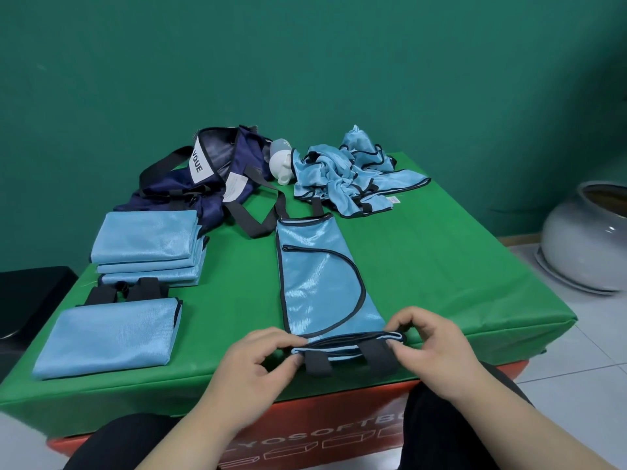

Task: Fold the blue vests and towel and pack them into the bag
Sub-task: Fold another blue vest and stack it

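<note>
Obs., head view. The vest (319, 283) in work lies on the bench (441, 266) just right of centre, its near end at the near edge. I see both hands on that end. The left hand (251, 364) pinches the left corner of the near hem, fingers (288, 340) curled over it and thumb beneath. The right hand (431, 347) pinches the right corner the same way, its fingers (407, 317) narrow on the cloth. The hem shows several piped layers between the two pinches; the rest of the vest lies flat beyond the fingers. Long axis: near edge to far edge, leaning a little left as it goes away from me. It is a narrow strip, with a dark-piped curve across its middle. Two black straps (317, 362) hang from the held end over the near edge. Counts:
- one vest in work
- one stack (146, 242) of folded blue pieces toward the left edge, three layers as far as I can count
- one single folded blue piece (105, 337) at the near-left corner, with two strap ends (146, 287) showing at its far side
- one crumpled heap (346, 174) of blue vests toward the far-right corner, number within not countable
- one navy bag (210, 174) at the far edge, left of centre, its handles trailing toward the vest's far end
- one white container (281, 164) between bag and heap

I cannot tell which folded piece is the towel.
</note>
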Motion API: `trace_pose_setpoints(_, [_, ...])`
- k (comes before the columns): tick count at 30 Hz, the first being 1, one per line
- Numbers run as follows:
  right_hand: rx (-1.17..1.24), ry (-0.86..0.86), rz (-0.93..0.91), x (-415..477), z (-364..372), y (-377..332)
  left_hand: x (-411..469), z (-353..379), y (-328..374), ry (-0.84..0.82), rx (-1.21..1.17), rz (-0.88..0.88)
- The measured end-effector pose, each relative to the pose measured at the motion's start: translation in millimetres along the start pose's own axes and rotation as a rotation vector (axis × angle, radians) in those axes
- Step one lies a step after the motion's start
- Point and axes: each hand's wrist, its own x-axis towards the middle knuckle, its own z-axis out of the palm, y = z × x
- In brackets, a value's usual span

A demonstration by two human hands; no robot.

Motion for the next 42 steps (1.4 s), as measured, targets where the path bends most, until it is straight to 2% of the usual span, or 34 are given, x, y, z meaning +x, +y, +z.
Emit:
trace_pose_setpoints(9, [0.056,-0.059,0.084,-29.6,-2.3,-11.7,-19.5,-2.6,12.3,-0.048,-0.118,-0.154])
trace_pose_setpoints(13, [0.084,-0.032,0.115,-39.7,-4.2,-18.8,-29.2,-1.4,27.2,0.005,-0.182,-0.105])
trace_pose_setpoints(23, [0.312,-0.047,0.158,-28.6,0.2,-15.6,-26.9,-4.4,36.7,0.05,-0.267,-0.286])
trace_pose_setpoints(31, [0.327,0.012,0.164,35.1,11.2,-17.9,21.7,-10.2,25.9,0.152,-0.292,-0.327])
trace_pose_setpoints(42, [0.107,0.041,0.261,184.6,35.6,6.4,159.4,-19.3,-22.2,0.2,-0.072,-0.375])
